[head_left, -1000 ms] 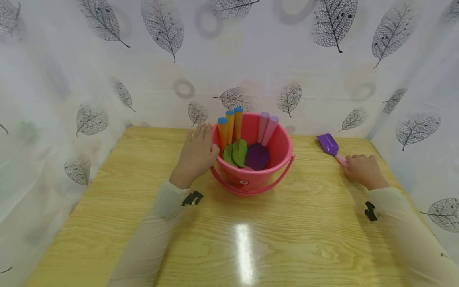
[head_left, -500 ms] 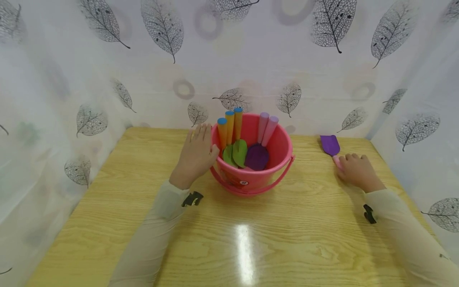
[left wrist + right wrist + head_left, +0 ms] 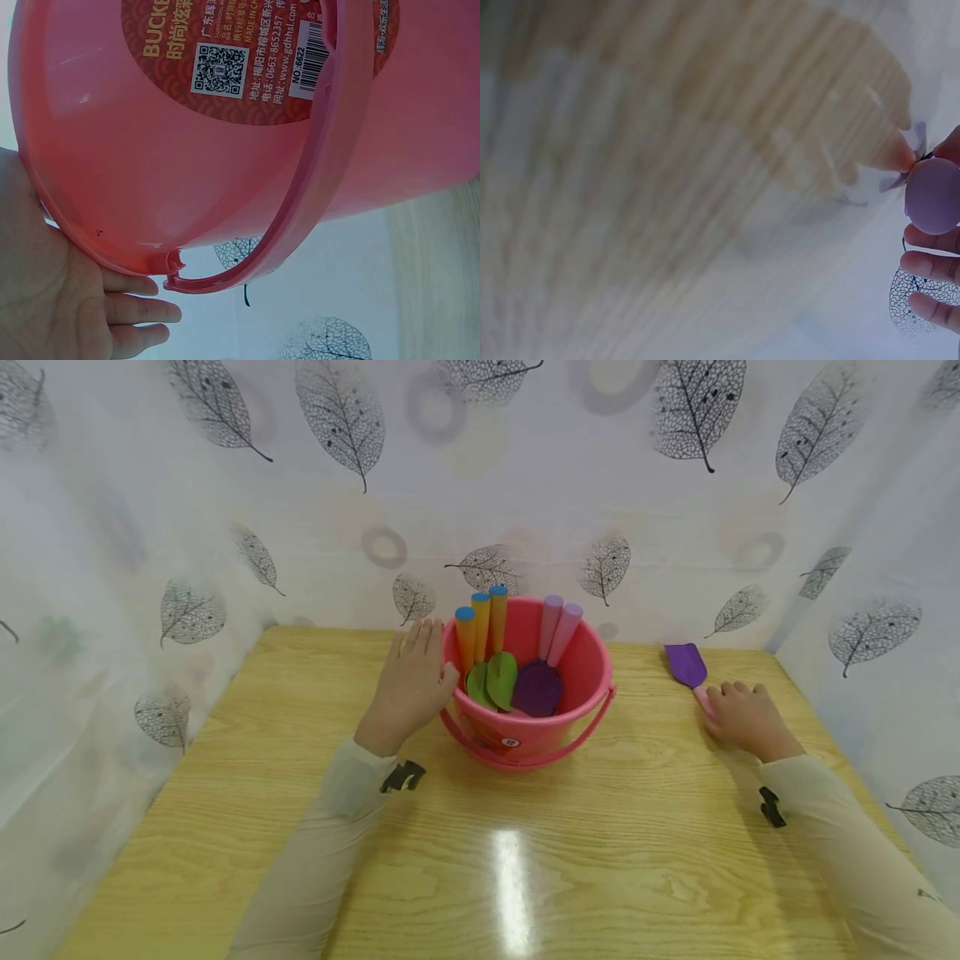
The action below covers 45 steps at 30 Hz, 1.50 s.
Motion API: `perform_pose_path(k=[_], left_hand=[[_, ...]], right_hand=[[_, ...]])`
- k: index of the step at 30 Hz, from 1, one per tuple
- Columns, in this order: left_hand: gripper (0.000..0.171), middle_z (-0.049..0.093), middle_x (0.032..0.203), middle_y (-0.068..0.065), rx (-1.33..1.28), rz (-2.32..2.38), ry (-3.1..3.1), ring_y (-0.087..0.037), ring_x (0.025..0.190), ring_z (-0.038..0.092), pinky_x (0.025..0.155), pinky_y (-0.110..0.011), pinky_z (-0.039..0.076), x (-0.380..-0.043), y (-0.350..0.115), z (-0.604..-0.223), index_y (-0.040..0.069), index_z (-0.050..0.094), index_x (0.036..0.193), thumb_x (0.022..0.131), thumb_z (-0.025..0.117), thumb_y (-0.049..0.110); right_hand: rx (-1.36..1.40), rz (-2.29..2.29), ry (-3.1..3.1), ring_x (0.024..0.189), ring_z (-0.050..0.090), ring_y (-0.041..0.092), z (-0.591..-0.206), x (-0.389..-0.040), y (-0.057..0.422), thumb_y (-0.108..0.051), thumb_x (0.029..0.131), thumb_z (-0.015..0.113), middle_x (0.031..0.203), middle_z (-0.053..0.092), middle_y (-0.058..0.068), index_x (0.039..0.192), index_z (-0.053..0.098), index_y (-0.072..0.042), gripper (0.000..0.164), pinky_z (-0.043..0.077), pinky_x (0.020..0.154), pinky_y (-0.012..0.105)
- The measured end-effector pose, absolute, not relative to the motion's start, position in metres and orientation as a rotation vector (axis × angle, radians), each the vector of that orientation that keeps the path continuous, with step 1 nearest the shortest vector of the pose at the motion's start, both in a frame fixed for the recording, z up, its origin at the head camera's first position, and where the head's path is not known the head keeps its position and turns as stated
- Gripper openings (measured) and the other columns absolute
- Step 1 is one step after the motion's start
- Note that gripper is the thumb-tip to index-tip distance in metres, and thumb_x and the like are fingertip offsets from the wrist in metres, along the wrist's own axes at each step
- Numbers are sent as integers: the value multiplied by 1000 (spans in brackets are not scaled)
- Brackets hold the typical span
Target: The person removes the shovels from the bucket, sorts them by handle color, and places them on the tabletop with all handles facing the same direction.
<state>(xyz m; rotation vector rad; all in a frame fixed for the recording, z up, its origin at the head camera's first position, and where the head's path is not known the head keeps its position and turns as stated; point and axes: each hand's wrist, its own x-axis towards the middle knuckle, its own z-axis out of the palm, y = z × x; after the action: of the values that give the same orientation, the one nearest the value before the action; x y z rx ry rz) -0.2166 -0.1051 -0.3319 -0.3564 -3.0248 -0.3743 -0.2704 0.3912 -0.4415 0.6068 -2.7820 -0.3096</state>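
A pink bucket (image 3: 532, 739) stands on the table, its handle (image 3: 311, 187) hanging down in front. Along its left rim rests my left hand (image 3: 408, 689), fingers straight and thumb at the edge. Inside the bucket are several toy tools: orange handles (image 3: 480, 618) with blue ends, pale pink handles (image 3: 558, 631), green blades (image 3: 501, 681) and a dark purple blade (image 3: 537, 687). To the right, my right hand (image 3: 746, 717) grips the pink handle of a purple toy shovel (image 3: 686, 665). In the right wrist view, the rounded end of the shovel's handle (image 3: 933, 196) shows between thumb and fingers.
The wooden table (image 3: 600, 860) bears a bright light reflection near its front. A white curtain (image 3: 480, 468) with a leaf pattern hangs behind and on both sides. The bucket stands near the table's back edge.
My right hand has shifted a little to the left with the shovel, and the shovel's blade has turned slightly. My left hand and the bucket stay where they were.
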Motion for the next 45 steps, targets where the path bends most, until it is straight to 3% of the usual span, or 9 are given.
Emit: perform_pose_path(k=[9, 16, 20, 35, 40, 45], left_hand=[[64, 12, 158, -17, -362, -374, -3023, -33, 147, 9, 120, -49, 7, -216, -105, -331, -1, 11, 149, 97, 30, 30], [64, 12, 158, -17, -360, -382, -3024, -33, 147, 9, 120, -48, 7, -216, -105, -332, -1, 12, 149, 97, 30, 30], [64, 12, 158, -17, -364, -390, -3019, -33, 147, 10, 120, -49, 7, -216, -104, -332, -1, 12, 149, 97, 31, 30], [64, 12, 158, -17, -360, -379, -3023, -32, 147, 8, 120, -48, 7, -217, -104, -332, -1, 11, 150, 98, 31, 30], [64, 12, 158, -17, -357, -380, -3028, -32, 147, 8, 120, -48, 6, -217, -105, -332, -1, 11, 150, 97, 30, 30], [64, 12, 158, -17, -354, -384, -3030, -33, 147, 8, 120, -48, 6, -217, -105, -331, -1, 11, 150, 97, 30, 30]], right_hand=[[572, -345, -2858, 70, 56, 37, -444, -273, 395, -25, 85, 54, 76, 58, 20, 89, 53, 4, 29, 43, 60, 53], [498, -261, -2834, 62, 55, 39, -445, -278, 386, -22, 95, 46, 67, 58, 21, 73, 52, 1, 32, 40, 55, 52], [482, -268, -2848, 62, 54, 40, -441, -278, 382, -21, 95, 46, 67, 58, 24, 71, 50, 1, 33, 39, 57, 53], [492, -291, -2829, 68, 56, 41, -441, -280, 382, -23, 94, 46, 73, 57, 22, 80, 50, 2, 29, 41, 59, 55], [541, -309, -2785, 72, 56, 42, -435, -282, 378, -21, 92, 49, 79, 57, 23, 88, 50, 2, 23, 42, 64, 57], [635, -326, -2636, 75, 57, 42, -424, -284, 371, -21, 82, 57, 83, 57, 23, 95, 49, 0, 26, 42, 63, 55]])
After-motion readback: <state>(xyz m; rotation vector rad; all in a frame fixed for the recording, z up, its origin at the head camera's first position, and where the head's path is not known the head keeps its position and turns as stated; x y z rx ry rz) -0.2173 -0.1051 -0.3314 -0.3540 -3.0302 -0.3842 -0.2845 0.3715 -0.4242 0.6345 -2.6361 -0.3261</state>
